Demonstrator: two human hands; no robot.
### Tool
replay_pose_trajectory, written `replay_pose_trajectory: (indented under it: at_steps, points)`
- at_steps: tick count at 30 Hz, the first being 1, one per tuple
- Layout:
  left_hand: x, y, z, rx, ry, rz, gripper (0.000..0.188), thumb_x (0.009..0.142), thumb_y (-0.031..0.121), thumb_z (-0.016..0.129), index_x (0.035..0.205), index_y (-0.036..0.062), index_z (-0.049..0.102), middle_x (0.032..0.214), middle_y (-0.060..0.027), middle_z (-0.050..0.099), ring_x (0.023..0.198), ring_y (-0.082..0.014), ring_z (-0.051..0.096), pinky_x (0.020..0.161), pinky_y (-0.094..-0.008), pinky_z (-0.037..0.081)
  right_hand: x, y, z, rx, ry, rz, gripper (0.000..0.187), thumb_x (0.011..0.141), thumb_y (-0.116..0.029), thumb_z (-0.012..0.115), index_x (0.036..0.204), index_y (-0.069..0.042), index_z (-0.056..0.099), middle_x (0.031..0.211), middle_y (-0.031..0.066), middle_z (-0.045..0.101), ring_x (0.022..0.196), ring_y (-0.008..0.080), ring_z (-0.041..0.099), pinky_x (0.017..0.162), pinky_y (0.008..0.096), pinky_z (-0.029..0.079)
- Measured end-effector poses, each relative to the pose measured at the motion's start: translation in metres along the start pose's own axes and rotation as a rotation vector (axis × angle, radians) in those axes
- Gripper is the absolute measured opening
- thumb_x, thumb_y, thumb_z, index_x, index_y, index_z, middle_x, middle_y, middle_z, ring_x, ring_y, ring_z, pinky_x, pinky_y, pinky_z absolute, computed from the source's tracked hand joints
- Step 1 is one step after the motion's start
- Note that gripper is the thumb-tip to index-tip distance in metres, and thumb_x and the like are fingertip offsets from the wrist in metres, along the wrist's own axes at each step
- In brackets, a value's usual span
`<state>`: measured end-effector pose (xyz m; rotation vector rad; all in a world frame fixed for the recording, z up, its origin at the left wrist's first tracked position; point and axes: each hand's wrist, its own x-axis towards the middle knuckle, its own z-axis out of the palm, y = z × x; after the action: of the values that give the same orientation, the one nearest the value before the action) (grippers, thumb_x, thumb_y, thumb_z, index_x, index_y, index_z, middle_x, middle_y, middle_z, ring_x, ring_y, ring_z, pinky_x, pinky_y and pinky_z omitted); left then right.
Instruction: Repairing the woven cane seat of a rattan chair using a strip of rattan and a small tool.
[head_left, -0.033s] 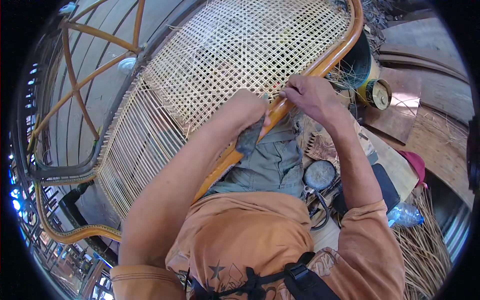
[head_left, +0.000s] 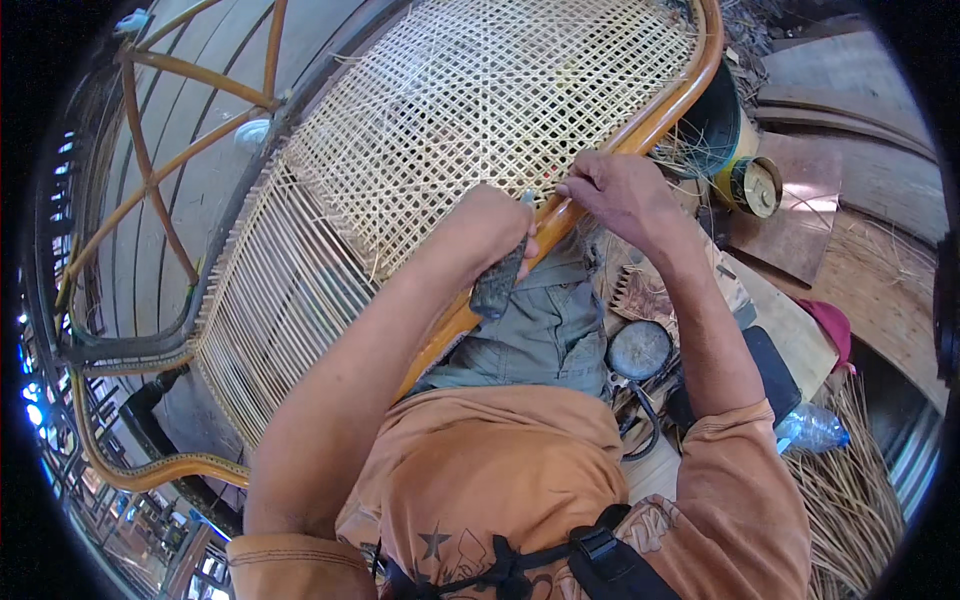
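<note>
Pale woven cane panel [head_left: 450, 130] in glossy orange-brown curved wooden frame [head_left: 682, 98], near edge under both hands.
Left hand [head_left: 495, 228] clamped round dark grey flat-handled tool [head_left: 494, 288]; right hand [head_left: 622, 195] at frame, grip unclear. Best: steady frame, short controlled moves.

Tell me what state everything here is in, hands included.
Left hand: closed around the dark tool.
Right hand: fingers bent at the wooden frame; grip unclear.
Cane panel: partly woven; lower left only parallel strands.
Plastic bottle: lying on its side.
Strap buckle: fastened.
</note>
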<state>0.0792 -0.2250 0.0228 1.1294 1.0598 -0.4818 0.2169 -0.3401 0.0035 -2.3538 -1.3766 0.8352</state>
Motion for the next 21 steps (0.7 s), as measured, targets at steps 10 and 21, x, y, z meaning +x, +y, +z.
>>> replay_pose_trajectory:
  at_steps: [10,21]
  points:
    - [-0.002,0.001,-0.011,0.193,-0.102,-0.002,0.019,0.08,0.011,0.048,0.072,-0.0034,0.058,0.059,-0.009,0.058,0.044,-0.0175,0.054,0.043,-0.0303,0.044,-0.002,-0.001,0.0,0.038,0.029,-0.006,0.022,0.082,-0.026,0.056,0.081,-0.005,0.061,0.072,0.0187,0.061,0.07,0.037,0.061,0.063,0.0447,0.048]
    - [0.008,0.018,-0.018,0.45,-0.22,-0.057,0.019,0.079,0.01,0.05,0.067,-0.0026,0.058,0.055,-0.0083,0.056,0.041,-0.018,0.052,0.043,-0.0316,0.043,-0.001,0.002,0.002,-0.002,0.065,-0.066,0.026,0.084,-0.029,0.058,0.082,-0.003,0.06,0.068,0.018,0.058,0.065,0.0342,0.059,0.06,0.0401,0.045]
